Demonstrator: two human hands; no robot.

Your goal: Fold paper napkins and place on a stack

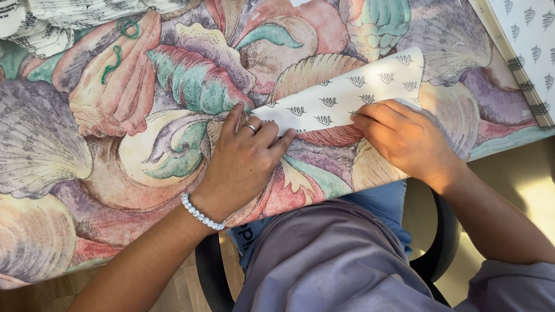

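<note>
- On the shell-patterned tablecloth (pixel 115 173), near the table's front edge, lies a folded sheet of white paper (pixel 347 95) printed with small dark shell motifs; it runs slantwise from lower left to upper right.
- The left hand (pixel 243 162) rests flat on the paper's lower left corner, fingers spread and pressing down, not clenched around anything; a ring shows on one finger and a white bead bracelet (pixel 199 214) circles the wrist.
- The right hand (pixel 402 138) lies on the paper's lower edge, fingers stretched leftward along the fold and pressing it flat, gripping nothing.
- At the right edge of the table sits a spiral-bound pad (pixel 529 52) of the same printed paper, well apart from both hands.
- Green rubber bands (pixel 124 34) lie at the upper left, beside a crumpled printed cloth (pixel 58 20).
- Below the table edge show a grey garment (pixel 335 260) and a blue cushion (pixel 381 202).
</note>
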